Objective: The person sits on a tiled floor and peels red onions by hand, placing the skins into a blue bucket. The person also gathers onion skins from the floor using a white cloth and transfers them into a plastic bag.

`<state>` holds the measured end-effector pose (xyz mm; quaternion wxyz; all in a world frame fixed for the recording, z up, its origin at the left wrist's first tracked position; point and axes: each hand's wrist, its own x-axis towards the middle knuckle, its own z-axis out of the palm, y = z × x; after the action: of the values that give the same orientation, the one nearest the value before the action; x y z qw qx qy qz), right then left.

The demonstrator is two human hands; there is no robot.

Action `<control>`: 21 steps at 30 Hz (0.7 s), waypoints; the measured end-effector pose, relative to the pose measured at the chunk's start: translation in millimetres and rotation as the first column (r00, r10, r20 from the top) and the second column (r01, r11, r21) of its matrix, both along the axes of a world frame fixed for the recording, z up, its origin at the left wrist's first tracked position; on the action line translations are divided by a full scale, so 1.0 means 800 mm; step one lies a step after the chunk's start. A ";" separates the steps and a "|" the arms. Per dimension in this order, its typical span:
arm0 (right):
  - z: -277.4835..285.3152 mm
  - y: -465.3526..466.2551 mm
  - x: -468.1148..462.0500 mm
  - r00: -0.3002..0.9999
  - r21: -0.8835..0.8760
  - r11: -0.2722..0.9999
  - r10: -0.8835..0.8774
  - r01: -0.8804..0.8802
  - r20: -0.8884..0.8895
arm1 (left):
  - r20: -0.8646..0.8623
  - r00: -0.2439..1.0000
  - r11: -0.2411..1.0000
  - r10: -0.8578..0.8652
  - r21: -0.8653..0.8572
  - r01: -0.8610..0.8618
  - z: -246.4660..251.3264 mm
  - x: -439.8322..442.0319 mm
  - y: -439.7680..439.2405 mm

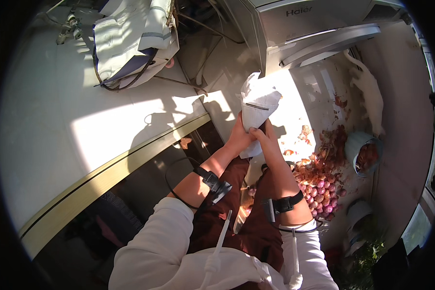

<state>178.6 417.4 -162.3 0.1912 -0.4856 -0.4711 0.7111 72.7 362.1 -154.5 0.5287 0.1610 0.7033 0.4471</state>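
Note:
A white bag (257, 115), crumpled and gathered at its middle, is gripped between both my hands in front of my legs. My left hand (240, 136) wraps its left side. Opposite it, my right hand (265, 133) holds the right side with the thumb across the front. The upper part of the bag flares out in bright sunlight and bears a dark strip; its contents cannot be seen. The lower end hangs below my hands. To the right of my legs, a heap of small red onions (320, 197) lies on the floor.
Loose onion skins (330, 148) are strewn beside the onions. A pale bin (352, 150) holding more skins stands by the right wall, near a white cat (370, 94). Ahead is a Haier washing machine (297, 23). A large white bag (123, 47) hangs at upper left.

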 end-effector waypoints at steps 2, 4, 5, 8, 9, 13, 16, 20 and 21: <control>0.003 -0.004 -0.007 0.992 0.290 0.951 0.078 -0.103 0.099 | 0.103 0.993 0.997 -0.058 0.049 0.053 0.009 -0.003 -0.001; 0.009 0.001 -0.007 0.973 0.158 0.983 0.055 -0.092 0.223 | 0.221 0.962 0.987 -0.158 0.050 0.151 0.019 -0.017 -0.002; 0.012 0.006 -0.005 0.979 0.133 0.989 0.032 -0.060 0.201 | 0.283 0.948 0.988 -0.146 0.081 0.128 0.022 -0.028 -0.001; 0.025 0.021 -0.001 0.969 -0.063 0.985 0.169 -0.160 0.179 | 0.467 0.874 0.989 -0.136 0.122 0.089 0.028 -0.055 -0.001; 0.029 0.024 -0.002 0.977 -0.078 0.981 0.188 -0.180 0.106 | 0.487 0.863 0.989 -0.130 0.121 0.080 0.029 -0.059 -0.001; 0.040 0.031 -0.007 0.982 -0.226 0.956 0.179 -0.188 -0.060 | 0.559 0.829 0.996 -0.035 0.092 -0.020 0.034 -0.070 -0.002; 0.039 0.029 -0.011 0.969 -0.433 0.887 0.057 -0.160 -0.241 | 0.633 0.774 0.991 -0.019 0.116 -0.071 0.040 -0.078 -0.004; 0.030 0.025 -0.016 0.875 -0.698 0.696 -0.222 -0.167 -0.430 | 0.600 0.799 0.991 -0.037 0.127 -0.049 0.045 -0.087 -0.005; 0.028 0.025 -0.019 0.889 -0.676 0.721 -0.201 -0.150 -0.412 | 0.579 0.812 0.982 -0.071 0.182 -0.044 0.045 -0.086 -0.005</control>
<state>163.2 437.7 -140.2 0.1111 -0.3465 -0.1057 0.9254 3.6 357.7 -118.4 0.7042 0.0702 0.4611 0.5353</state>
